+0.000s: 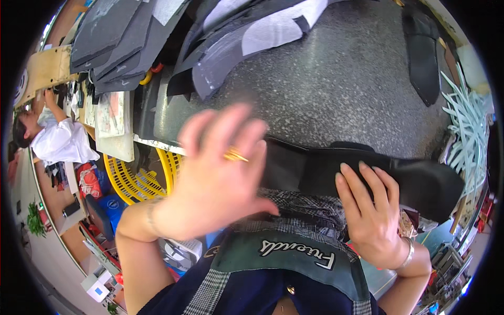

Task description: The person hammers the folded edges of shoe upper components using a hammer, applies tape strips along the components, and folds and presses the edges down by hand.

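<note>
My left hand (218, 168) hovers blurred above the near edge of the grey speckled table (341, 89), fingers spread, a gold ring on one finger, holding nothing. A long black leather piece (420, 181) lies along the table's near edge. My right hand (370, 210) rests flat on that piece, fingers stretched out and pressing on it. My left hand is just left of the piece's left end.
Stacks of dark grey and black cut pieces (121, 37) and a white-and-grey piece (273, 29) lie at the table's far side. A yellow plastic basket (136, 181) stands left below the table. Pale green strips (467, 126) hang at right. Another person in white (60, 139) works far left.
</note>
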`<state>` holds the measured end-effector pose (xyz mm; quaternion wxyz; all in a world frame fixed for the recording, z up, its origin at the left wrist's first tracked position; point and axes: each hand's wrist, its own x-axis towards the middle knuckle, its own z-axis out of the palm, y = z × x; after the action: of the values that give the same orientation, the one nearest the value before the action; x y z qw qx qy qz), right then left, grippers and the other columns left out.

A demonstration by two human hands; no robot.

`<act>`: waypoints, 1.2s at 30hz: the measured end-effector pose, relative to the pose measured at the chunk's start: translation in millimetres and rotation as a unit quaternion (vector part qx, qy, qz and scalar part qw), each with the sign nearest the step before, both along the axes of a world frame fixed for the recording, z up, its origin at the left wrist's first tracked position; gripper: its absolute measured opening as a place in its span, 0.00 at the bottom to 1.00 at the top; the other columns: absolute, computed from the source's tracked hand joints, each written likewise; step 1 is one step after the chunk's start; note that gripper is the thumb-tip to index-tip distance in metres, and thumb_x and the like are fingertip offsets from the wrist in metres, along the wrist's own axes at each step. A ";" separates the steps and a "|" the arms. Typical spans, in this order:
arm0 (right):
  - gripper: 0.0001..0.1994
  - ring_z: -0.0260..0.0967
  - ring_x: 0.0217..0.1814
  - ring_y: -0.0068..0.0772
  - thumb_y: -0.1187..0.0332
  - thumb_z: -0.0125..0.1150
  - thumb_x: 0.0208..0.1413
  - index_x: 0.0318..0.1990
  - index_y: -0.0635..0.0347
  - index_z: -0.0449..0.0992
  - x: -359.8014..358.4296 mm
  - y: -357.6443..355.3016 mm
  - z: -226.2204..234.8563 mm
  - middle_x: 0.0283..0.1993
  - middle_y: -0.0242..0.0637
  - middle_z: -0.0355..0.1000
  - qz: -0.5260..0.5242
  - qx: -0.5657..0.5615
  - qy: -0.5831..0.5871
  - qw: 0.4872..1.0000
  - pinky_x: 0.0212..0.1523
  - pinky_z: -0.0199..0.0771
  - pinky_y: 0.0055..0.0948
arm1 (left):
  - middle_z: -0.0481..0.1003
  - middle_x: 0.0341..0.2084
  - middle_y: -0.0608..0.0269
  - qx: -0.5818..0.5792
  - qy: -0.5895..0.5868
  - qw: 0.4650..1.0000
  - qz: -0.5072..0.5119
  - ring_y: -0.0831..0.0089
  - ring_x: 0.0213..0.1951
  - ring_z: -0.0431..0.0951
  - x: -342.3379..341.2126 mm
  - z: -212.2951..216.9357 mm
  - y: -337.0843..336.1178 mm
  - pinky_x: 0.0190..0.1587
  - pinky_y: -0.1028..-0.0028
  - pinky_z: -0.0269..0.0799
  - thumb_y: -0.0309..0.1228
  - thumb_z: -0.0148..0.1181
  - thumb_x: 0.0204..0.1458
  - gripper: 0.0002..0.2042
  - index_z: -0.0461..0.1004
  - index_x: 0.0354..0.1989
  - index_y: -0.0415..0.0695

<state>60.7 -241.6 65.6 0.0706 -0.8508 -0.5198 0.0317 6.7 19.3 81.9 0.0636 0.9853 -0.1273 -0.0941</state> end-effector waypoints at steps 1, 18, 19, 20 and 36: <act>0.21 0.70 0.48 0.46 0.73 0.57 0.40 0.46 0.73 0.76 -5.0 2.6 -4.5 0.44 0.50 0.72 -0.030 0.043 -0.014 0.999 0.54 0.70 0.49 | 0.68 0.54 0.55 -0.024 -0.082 0.994 -0.067 0.51 0.61 0.60 4.0 -12.8 -21.5 0.61 0.50 0.53 0.38 0.66 0.34 0.25 0.81 0.45 0.46; 0.15 0.66 0.63 0.52 0.85 0.61 0.47 0.44 0.66 0.72 27.9 -60.0 13.2 0.63 0.53 0.64 -0.127 0.190 0.353 0.907 0.58 0.70 0.42 | 0.70 0.46 0.50 -0.271 -0.106 0.947 -0.136 0.52 0.46 0.73 30.9 -54.4 -82.2 0.47 0.62 0.73 0.27 0.70 0.40 0.21 0.73 0.44 0.36; 0.17 0.68 0.60 0.48 0.83 0.63 0.47 0.47 0.67 0.72 27.3 -48.2 -1.6 0.61 0.52 0.68 -0.148 0.295 0.258 0.908 0.55 0.72 0.40 | 0.71 0.45 0.50 -0.257 -0.139 0.946 -0.139 0.52 0.44 0.74 35.3 -57.9 -84.5 0.45 0.62 0.74 0.24 0.69 0.41 0.17 0.73 0.41 0.36; 0.19 0.71 0.56 0.45 0.82 0.65 0.48 0.49 0.68 0.71 29.1 -36.9 -8.9 0.58 0.50 0.71 -0.162 0.395 0.158 0.890 0.52 0.73 0.38 | 0.71 0.45 0.50 -0.257 -0.139 0.946 -0.140 0.52 0.44 0.74 37.2 -56.2 -84.8 0.45 0.62 0.74 0.24 0.69 0.41 0.17 0.73 0.41 0.36; 0.22 0.65 0.40 0.39 0.74 0.59 0.41 0.48 0.49 0.81 24.3 -73.0 5.5 0.37 0.37 0.64 -0.065 -0.043 -0.029 0.997 0.38 0.66 0.34 | 0.63 0.42 0.61 -0.234 -0.023 0.955 -0.180 0.66 0.39 0.69 28.5 -54.0 -60.8 0.40 0.68 0.70 0.35 0.67 0.40 0.31 0.73 0.59 0.48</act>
<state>85.0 -314.6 71.1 0.0208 -0.8855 -0.4635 0.0241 35.2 -41.5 27.8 0.2714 0.9054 -0.3227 -0.0492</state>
